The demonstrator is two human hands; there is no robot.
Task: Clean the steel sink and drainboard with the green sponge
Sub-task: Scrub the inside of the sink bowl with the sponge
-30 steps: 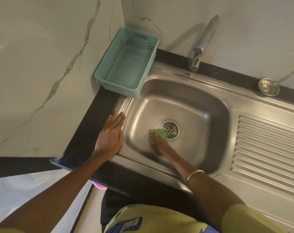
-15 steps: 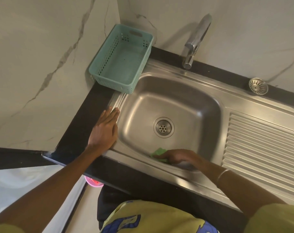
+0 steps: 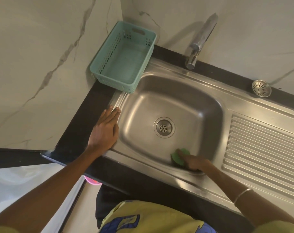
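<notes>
The steel sink (image 3: pixel 184 101) fills the middle of the view, with its round drain (image 3: pixel 164 127) in the bowl's floor. The ribbed drainboard (image 3: pixel 263 148) lies to its right. My right hand (image 3: pixel 194 162) is down in the bowl at the near wall, fingers pressing the green sponge (image 3: pixel 177 157) against the steel; the hand covers part of the sponge. My left hand (image 3: pixel 106 130) lies flat, fingers straight, on the sink's left rim and the black counter edge.
A teal plastic basket (image 3: pixel 124 56) stands at the back left corner, overhanging the sink rim. The chrome tap (image 3: pixel 199 42) juts over the back rim. A loose steel strainer (image 3: pixel 261 88) lies on the black counter at the back right. Marble walls close off two sides.
My right hand has carried the sponge from beside the drain to the near wall of the bowl, then a little rightward along it. My left hand has stayed on the left rim.
</notes>
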